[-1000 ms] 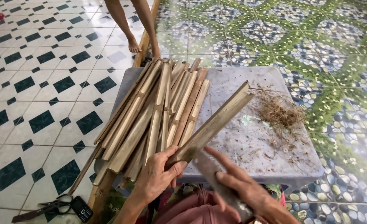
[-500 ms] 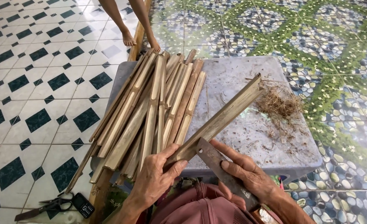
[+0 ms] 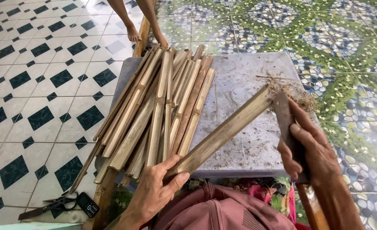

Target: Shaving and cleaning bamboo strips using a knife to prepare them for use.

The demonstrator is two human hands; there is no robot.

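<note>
My left hand (image 3: 156,187) grips the near end of a long split bamboo strip (image 3: 222,134) that slants up to the right across a grey stone slab (image 3: 248,76). My right hand (image 3: 310,149) is closed around a heavy knife with a dark flat blade (image 3: 282,115). The blade's tip rests against the far end of the strip. A pile of several split bamboo strips (image 3: 163,106) lies on the slab's left half, beside my left hand.
Bamboo shavings (image 3: 295,91) lie at the slab's right edge. Another person's bare feet (image 3: 148,36) stand on the tiled floor beyond the pile. Scissors (image 3: 47,206) and a small black phone (image 3: 87,204) lie on the floor at lower left.
My right hand has carried the knife from near my lap up and to the right, to the far end of the strip. The strip's far end has swung slightly right.
</note>
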